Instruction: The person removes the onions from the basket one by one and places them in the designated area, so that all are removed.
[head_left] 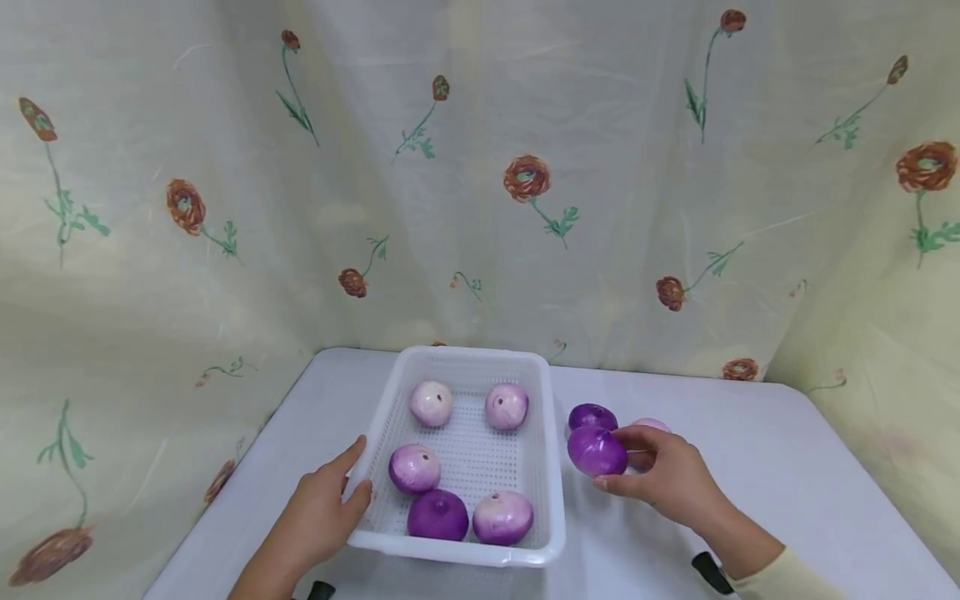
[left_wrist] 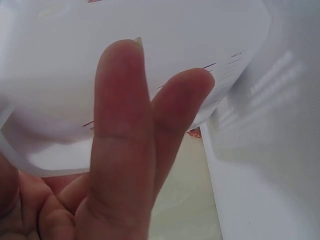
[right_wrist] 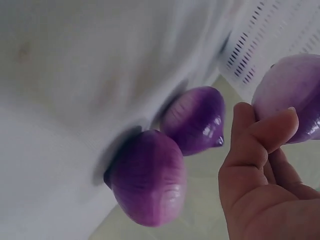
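A white plastic basket (head_left: 557, 500) with a perforated bottom holds several purple-and-white onions, among them a deep purple onion (head_left: 438, 515) at its near side. My left hand (head_left: 318, 504) grips the left rim, thumb at the edge; two of its fingers (left_wrist: 122, 95) lie along the outer wall in the left wrist view. To the right of the basket, my right hand (head_left: 671, 475) pinches a purple onion (head_left: 597, 452) between thumb and fingertips. Two more onions rest on the table beyond it: a dark purple onion (head_left: 592, 415) and a paler onion (head_left: 651, 424), partly hidden behind the hand.
The white table (head_left: 787, 492) reaches to a flower-patterned curtain (head_left: 615, 208) hanging behind and at both sides. Inside the basket, a pale onion (head_left: 431, 403) and another onion (head_left: 507, 407) sit toward the far end.
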